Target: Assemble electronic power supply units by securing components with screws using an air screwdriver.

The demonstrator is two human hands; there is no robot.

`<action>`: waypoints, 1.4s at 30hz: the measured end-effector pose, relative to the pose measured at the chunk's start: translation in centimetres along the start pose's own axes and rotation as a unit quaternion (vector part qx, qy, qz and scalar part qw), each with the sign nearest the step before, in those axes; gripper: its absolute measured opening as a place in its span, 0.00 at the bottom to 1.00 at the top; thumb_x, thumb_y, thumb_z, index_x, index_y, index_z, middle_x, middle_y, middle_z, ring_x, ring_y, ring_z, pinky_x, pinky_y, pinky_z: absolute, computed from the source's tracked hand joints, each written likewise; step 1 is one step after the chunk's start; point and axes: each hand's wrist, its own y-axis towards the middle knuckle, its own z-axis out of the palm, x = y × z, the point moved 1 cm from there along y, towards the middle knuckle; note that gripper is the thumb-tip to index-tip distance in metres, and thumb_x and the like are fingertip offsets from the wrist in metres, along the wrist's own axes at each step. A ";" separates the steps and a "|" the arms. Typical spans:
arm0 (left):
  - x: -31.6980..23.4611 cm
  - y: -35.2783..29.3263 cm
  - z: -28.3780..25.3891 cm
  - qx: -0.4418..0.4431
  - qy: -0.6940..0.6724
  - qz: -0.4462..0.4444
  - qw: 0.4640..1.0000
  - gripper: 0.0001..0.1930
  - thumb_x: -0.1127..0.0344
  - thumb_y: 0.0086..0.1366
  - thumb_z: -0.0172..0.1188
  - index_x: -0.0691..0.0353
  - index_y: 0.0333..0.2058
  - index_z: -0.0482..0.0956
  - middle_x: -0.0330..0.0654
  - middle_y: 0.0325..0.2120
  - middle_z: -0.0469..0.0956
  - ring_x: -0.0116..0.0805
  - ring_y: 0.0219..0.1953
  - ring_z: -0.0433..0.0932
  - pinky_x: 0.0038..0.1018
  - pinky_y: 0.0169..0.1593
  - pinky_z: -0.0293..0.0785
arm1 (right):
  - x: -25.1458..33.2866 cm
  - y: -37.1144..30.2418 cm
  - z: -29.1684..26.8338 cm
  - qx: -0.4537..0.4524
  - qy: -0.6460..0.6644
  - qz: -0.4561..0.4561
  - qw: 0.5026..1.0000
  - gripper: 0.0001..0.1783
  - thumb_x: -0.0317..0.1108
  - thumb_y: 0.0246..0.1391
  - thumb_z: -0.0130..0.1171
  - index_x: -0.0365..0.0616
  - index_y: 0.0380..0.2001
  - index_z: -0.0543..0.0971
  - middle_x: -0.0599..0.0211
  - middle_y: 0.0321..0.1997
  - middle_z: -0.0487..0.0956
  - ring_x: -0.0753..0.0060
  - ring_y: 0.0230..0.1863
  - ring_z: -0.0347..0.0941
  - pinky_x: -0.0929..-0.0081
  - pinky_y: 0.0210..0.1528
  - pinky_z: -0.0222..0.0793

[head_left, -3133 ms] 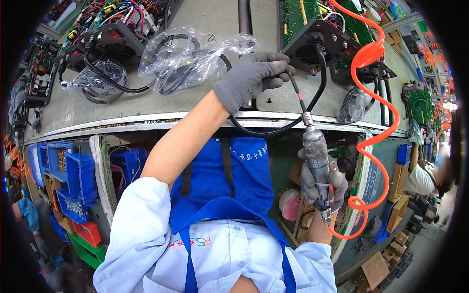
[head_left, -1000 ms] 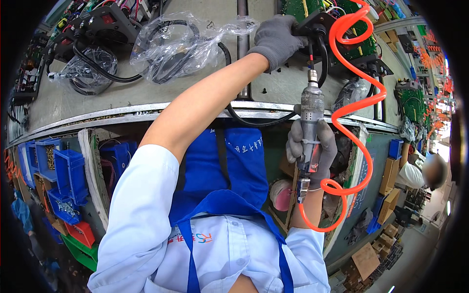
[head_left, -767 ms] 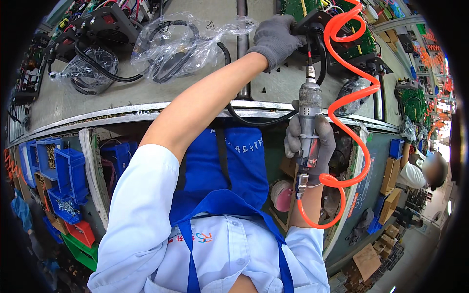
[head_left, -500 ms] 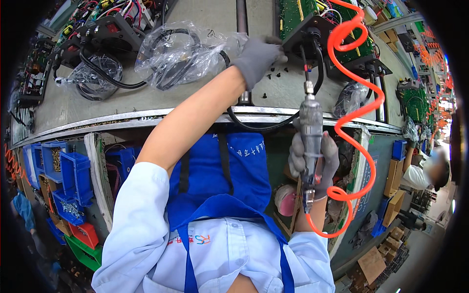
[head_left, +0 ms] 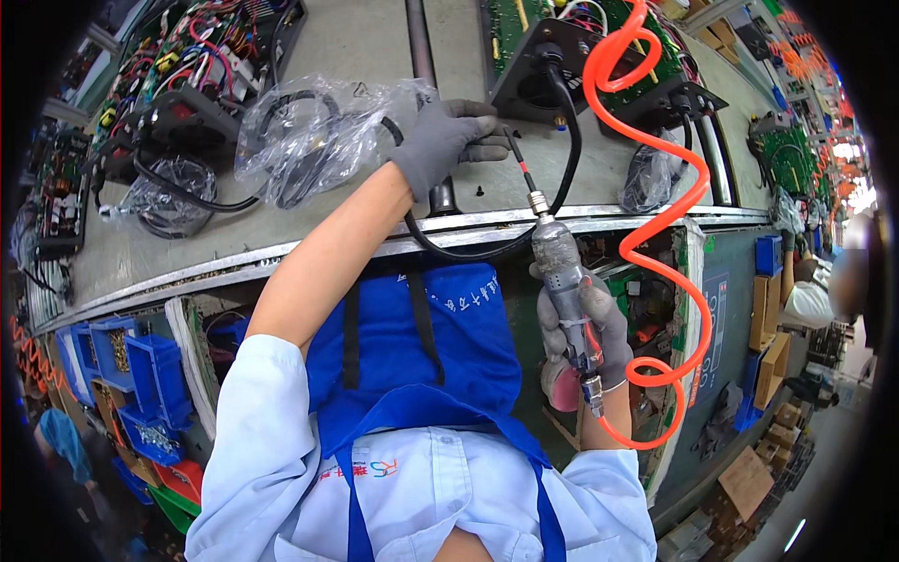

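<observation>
My right hand (head_left: 604,328), in a grey glove, is wrapped round a metal air screwdriver (head_left: 560,258) that points up and to the left over the bench edge. Its long thin bit (head_left: 521,161) ends beside the fingertips of my gloved left hand (head_left: 445,140). Those fingers are drawn together above the bench; whatever they hold, if anything, is hidden. A small dark screw (head_left: 479,191) lies just below that hand. Beyond the bit stands a black metal panel (head_left: 529,80) with a power cord (head_left: 571,131) plugged in and a green circuit board (head_left: 510,28) behind it.
A coiled orange air hose (head_left: 693,187) hangs down on the right to the screwdriver. Plastic-wrapped cables (head_left: 309,140) lie left of my left hand, near another open wired unit (head_left: 201,84). Blue parts bins (head_left: 154,375) stand at lower left. At far right is another person (head_left: 815,304).
The view has shifted, so the bench things sit further left. The screwdriver has tilted left, bringing its bit from in front of the black panel to my left fingertips. My left hand has come away from the panel.
</observation>
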 end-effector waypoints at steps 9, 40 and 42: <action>-0.2 0.4 -1.2 0.025 -0.030 -0.013 0.999 0.19 0.73 0.65 0.57 0.75 0.52 0.68 0.50 0.41 0.78 0.37 0.39 0.81 0.23 0.43 0.83 | 0.2 0.3 -0.2 -0.038 -0.033 0.029 0.998 0.42 0.60 0.48 0.57 0.32 0.53 0.69 0.66 0.23 0.72 0.80 0.15 0.69 0.83 0.13 0.67; 1.0 4.6 0.7 -0.149 0.429 0.232 0.860 0.21 0.67 0.53 0.65 0.64 0.47 0.76 0.46 0.41 0.81 0.35 0.36 0.83 0.29 0.40 0.79 | -2.6 4.5 -1.0 -0.036 0.027 -0.025 0.999 0.27 0.47 0.57 0.55 0.38 0.52 0.67 0.61 0.26 0.75 0.73 0.18 0.75 0.75 0.17 0.73; 1.0 5.1 0.6 -0.164 0.437 0.226 0.855 0.20 0.67 0.53 0.65 0.63 0.46 0.77 0.45 0.40 0.82 0.34 0.35 0.83 0.29 0.40 0.79 | -2.9 5.0 -1.2 -0.030 0.013 -0.024 0.999 0.28 0.50 0.56 0.55 0.39 0.50 0.68 0.62 0.26 0.75 0.74 0.17 0.73 0.76 0.17 0.72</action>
